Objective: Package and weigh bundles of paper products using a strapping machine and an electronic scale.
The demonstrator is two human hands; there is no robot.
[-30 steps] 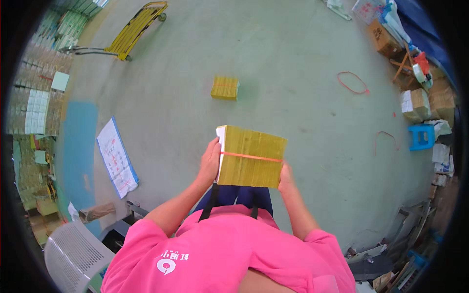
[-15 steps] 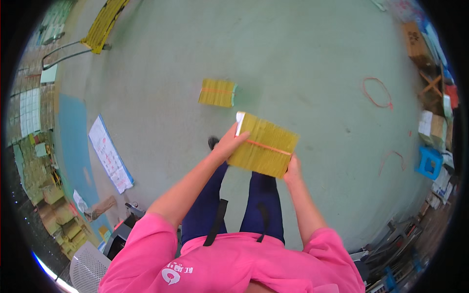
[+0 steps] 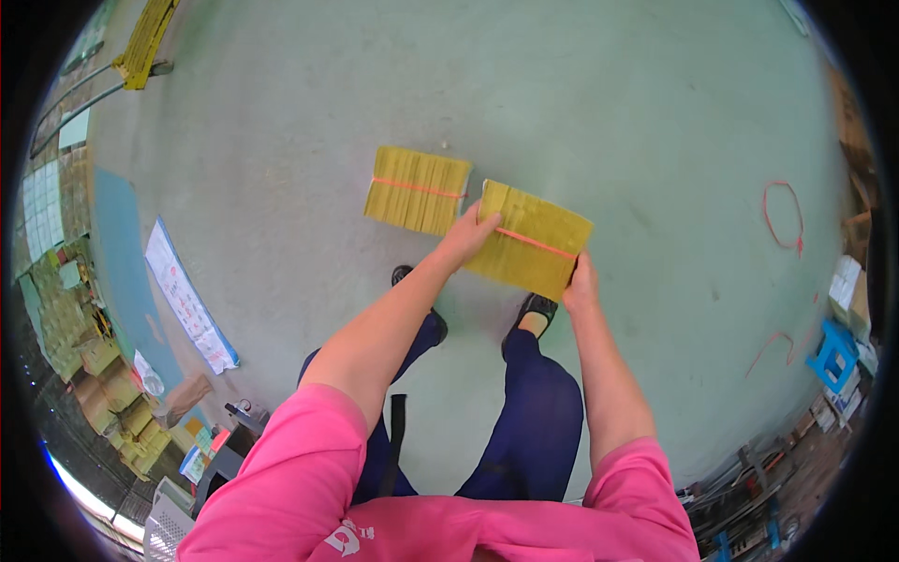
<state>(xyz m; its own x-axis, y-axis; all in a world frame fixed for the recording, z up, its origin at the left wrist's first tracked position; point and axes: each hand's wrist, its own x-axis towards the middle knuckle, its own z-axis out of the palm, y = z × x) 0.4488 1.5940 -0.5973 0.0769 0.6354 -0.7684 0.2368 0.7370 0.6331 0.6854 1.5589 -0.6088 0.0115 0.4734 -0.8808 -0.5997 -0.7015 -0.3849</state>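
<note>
Far left edge: stacked boxes and flat packs crowd the rim of the picture, with a blue mat and a long printed sheet lying on the floor just inside them.
Upper left: a yellow cart stands near the rim, well apart from the person.
Floor: the green floor lies bare across the whole middle and top, open on every side of the two bundles.
Bundle on the floor: a yellow bundle bound by an orange band lies flat, its right edge just beside the held bundle; whether the two touch cannot be told.
Left hand: fingers curled over the near left edge of the held bundle, gripping it.
Held bundle: a yellow bundle with an orange band across it, tilted, held low between both hands, right of the one on the floor and ahead of the feet.
Right hand: clasps the bundle's lower right corner.
Feet: two dark shoes stand just below the held bundle.
Right side: a loose red band lies on bare floor, well apart.
Far right edge: a blue stool and cartons line the rim.
</note>
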